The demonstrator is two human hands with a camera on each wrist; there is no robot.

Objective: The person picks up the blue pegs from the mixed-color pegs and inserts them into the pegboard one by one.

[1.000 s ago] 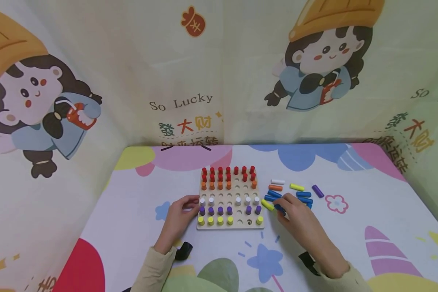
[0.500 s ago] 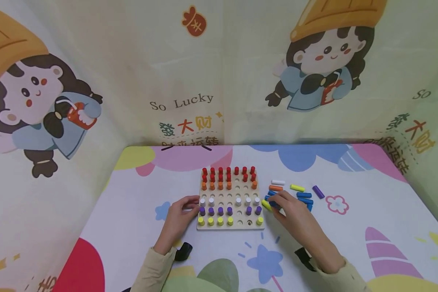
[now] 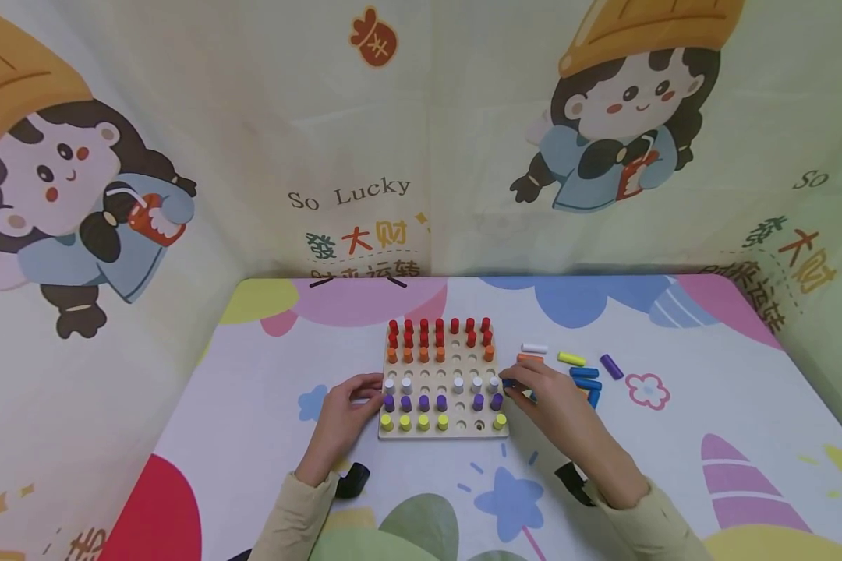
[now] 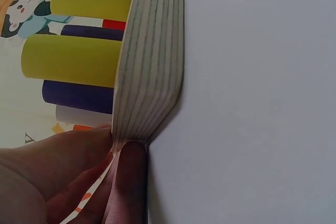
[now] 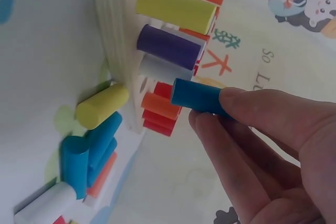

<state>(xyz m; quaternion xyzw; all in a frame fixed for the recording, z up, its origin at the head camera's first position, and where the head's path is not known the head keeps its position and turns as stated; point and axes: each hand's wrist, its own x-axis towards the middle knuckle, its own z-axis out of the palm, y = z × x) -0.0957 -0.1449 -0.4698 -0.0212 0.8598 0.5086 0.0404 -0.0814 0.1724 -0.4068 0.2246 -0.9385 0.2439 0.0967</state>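
Note:
A wooden pegboard (image 3: 421, 438) lies on the table with red, orange, white, purple and yellow pegs upright in rows; one row between orange and white has bare holes. My left hand (image 3: 351, 409) grips the board's left edge. In the left wrist view, thumb and finger pinch the corner of its layered side (image 4: 152, 51). Between thumb and fingertips, my right hand (image 3: 561, 401) holds a blue peg (image 5: 197, 96) at the board's right edge, beside the white row. The right wrist view has this peg pointing toward the board, level with the white peg (image 5: 165, 69).
Right of the board lie loose pegs: a white peg (image 3: 535, 348), a yellow peg (image 3: 571, 359), a purple peg (image 3: 611, 367) and several blue pegs (image 3: 585, 384). Another yellow peg (image 5: 102, 106) lies close to the board's side. A printed cloth wall stands behind the table.
My right hand has lifted the blue peg from among the loose pegs and carried it left to the board's right edge. The left hand has stayed in place.

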